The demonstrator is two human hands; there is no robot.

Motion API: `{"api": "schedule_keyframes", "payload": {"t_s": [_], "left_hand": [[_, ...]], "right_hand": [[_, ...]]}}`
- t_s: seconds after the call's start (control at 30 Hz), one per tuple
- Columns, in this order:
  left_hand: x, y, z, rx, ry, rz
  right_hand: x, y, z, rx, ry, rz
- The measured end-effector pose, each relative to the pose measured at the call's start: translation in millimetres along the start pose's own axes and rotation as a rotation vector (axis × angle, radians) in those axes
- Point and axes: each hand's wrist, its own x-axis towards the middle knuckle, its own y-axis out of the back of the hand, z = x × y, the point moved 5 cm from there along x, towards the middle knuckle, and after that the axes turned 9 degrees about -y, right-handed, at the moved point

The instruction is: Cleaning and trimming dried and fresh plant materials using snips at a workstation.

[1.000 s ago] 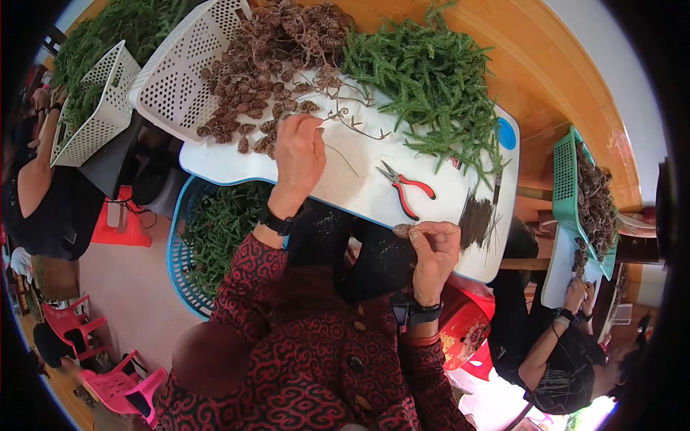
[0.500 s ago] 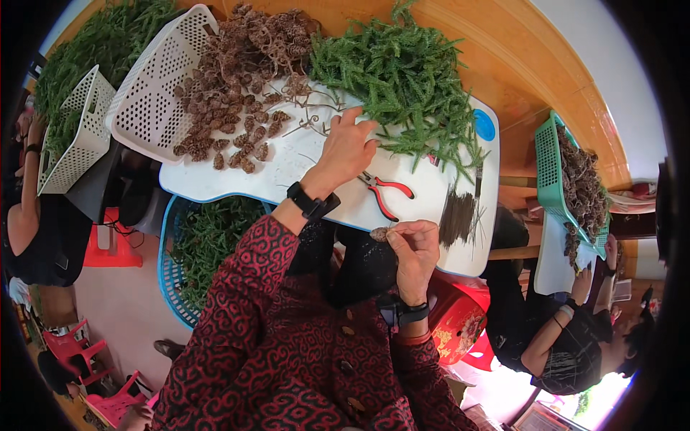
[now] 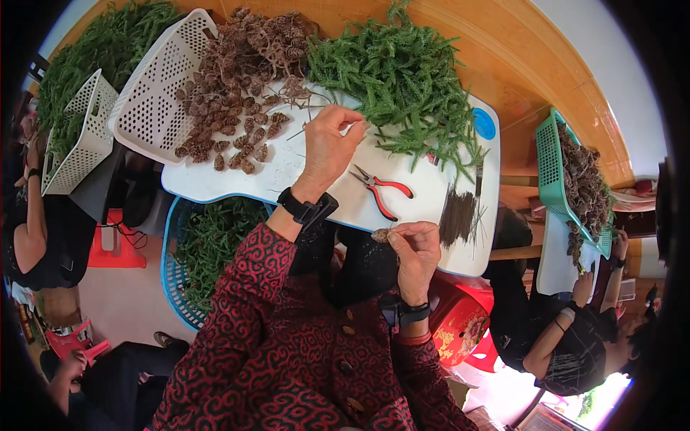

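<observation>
Above the near edge of the white table [image 3: 277, 172], my right hand [image 3: 418, 253] pinches a small brown pine cone [image 3: 379, 235] between thumb and fingertips. My left hand [image 3: 329, 149] is over the table just short of the green fir sprigs [image 3: 395, 72], thumb and forefinger brought together. Whatever it may hold is too small to make out. Red-handled pliers [image 3: 382, 192] lie between my hands, jaws pointing away from me. To the right of them is a bundle of thin dark wires [image 3: 458, 218].
Loose pine cones [image 3: 241, 108] spread beside a white perforated basket [image 3: 158, 100] at the far left. A blue basket [image 3: 169, 269] of greenery stands below the table. At right, a person [image 3: 568, 345] works near a green basket [image 3: 550, 161]; other people are at the left.
My left hand has drawn back and left from the sprigs, and its spread fingers have closed into a pinch. The right hand keeps the pine cone in place. A person appears at lower left.
</observation>
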Motion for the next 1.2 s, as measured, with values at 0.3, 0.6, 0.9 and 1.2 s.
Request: {"api": "schedule_keyframes", "payload": {"t_s": [0.3,0.6,0.9,1.2], "left_hand": [[21.8,-41.7,17.8,0.453,-0.364,-0.255],[22.7,-13.2,9.2,0.391,-0.166,-0.152],[14.4,20.6,-3.9,-0.133,0.220,0.066],[-8.2,36.8,-5.8,-0.906,0.536,0.208]], "right_hand": [[-4.8,-1.0,-1.0,0.006,0.007,0.000],[-3.9,2.1,2.1,-0.038,-0.023,0.015],[-6.8,1.3,2.0,-0.017,0.025,0.054],[-7.9,-4.3,2.4,0.001,0.037,-0.005]]}}
